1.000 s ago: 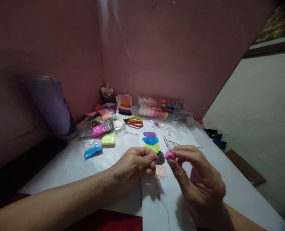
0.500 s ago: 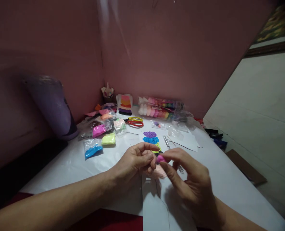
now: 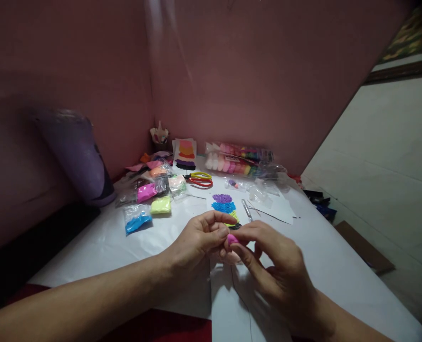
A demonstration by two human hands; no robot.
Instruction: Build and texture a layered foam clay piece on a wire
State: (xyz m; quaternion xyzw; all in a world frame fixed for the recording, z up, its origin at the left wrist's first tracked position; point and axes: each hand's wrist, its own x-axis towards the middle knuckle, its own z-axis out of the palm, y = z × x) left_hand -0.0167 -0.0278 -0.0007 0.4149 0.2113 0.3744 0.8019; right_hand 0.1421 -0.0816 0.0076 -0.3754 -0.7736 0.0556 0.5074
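Note:
Between my two hands is a small lump of bright pink modelling clay (image 3: 232, 239). The thumb and index finger of my right hand (image 3: 280, 259) pinch it from the right. From the other side, my left hand (image 3: 205, 233) has its thumb and curled fingers closed against the lump, with the index finger reaching over the top. Beneath them lies a paper (image 3: 228, 308) bearing bands of purple clay (image 3: 222, 199), blue clay (image 3: 223, 207) and yellow-green clay (image 3: 232, 218). A peach area and a dark strip there are partly covered by my hands. A thin dark line runs down the paper.
Bags of blue clay (image 3: 138, 220), pink clay (image 3: 146, 192) and yellow clay (image 3: 161, 205) lie left. Scissors (image 3: 201, 179), a coloured card (image 3: 185, 154) and a clay pack (image 3: 232, 161) are farther back. A silvery tool (image 3: 247, 210) lies beyond my hands. A purple tapered object (image 3: 77, 159) stands left.
My right fingers have moved slightly left with the pink clay, bringing it against my left fingertips. The left hand has barely moved.

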